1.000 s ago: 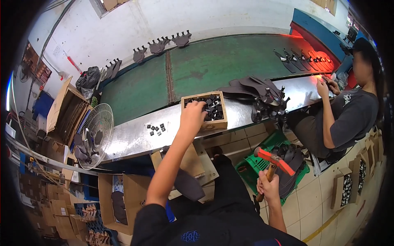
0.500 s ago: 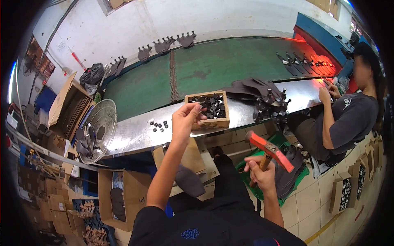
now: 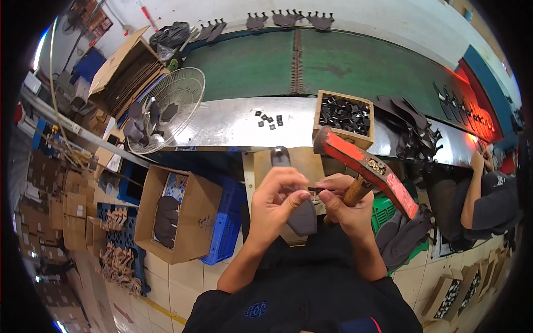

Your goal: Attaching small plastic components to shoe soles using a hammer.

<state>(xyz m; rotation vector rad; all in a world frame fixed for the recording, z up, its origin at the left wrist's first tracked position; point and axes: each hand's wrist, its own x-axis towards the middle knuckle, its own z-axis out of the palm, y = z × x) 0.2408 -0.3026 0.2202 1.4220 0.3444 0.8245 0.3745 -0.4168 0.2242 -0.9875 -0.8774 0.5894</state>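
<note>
Hammer (image 3: pixel 366 165): right of centre, handle clasped in my right hand (image 3: pixel 352 213).
Wooden box (image 3: pixel 361 139): upper right of centre on the table (image 3: pixel 225 125), full of black parts.
Sole (image 3: pixel 302 216): dark grey, centre, partly behind my hands.
Left hand (image 3: pixel 275 202): centre, fingertips pinching a black piece (image 3: pixel 315 189), right fingertips meeting it; loose, I judge, not fixed.
Loose pieces (image 3: pixel 270 119): upper centre, left untouched.
Shirt emblem (image 3: pixel 256 311): blue, lower centre, no readable lettering.
</note>
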